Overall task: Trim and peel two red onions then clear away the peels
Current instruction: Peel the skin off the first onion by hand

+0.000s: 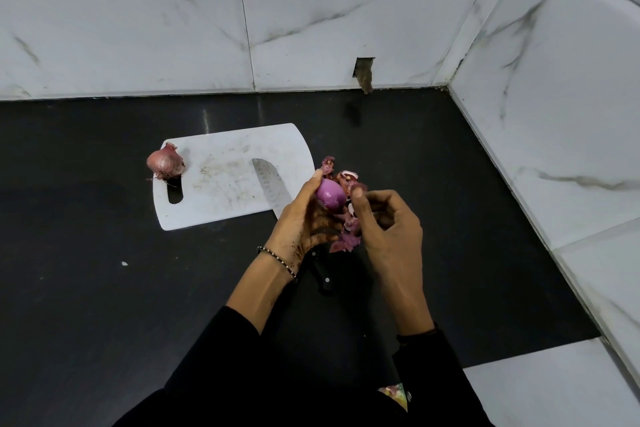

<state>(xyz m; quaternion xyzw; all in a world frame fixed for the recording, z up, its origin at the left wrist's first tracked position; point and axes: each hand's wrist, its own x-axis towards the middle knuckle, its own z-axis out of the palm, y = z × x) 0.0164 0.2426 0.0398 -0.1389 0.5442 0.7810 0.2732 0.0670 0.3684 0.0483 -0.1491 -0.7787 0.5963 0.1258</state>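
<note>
My left hand (304,215) grips a peeled, shiny purple onion (330,197) above the black counter, just right of the white cutting board (221,180). My right hand (388,218) is close beside the onion, its thumb and fingers curled at loose peel; whether they pinch it is unclear. Purple peels (346,177) lie heaped behind and under the hands. An unpeeled red onion (165,162) sits at the board's left end. A knife lies with its blade (272,184) on the board and its black handle (323,274) below my left wrist.
The black counter (104,270) is bounded by marble-tiled walls at the back and right, meeting in a corner (446,87). A white ledge (554,392) lies at the lower right. A small white scrap (124,263) sits on the counter to the left.
</note>
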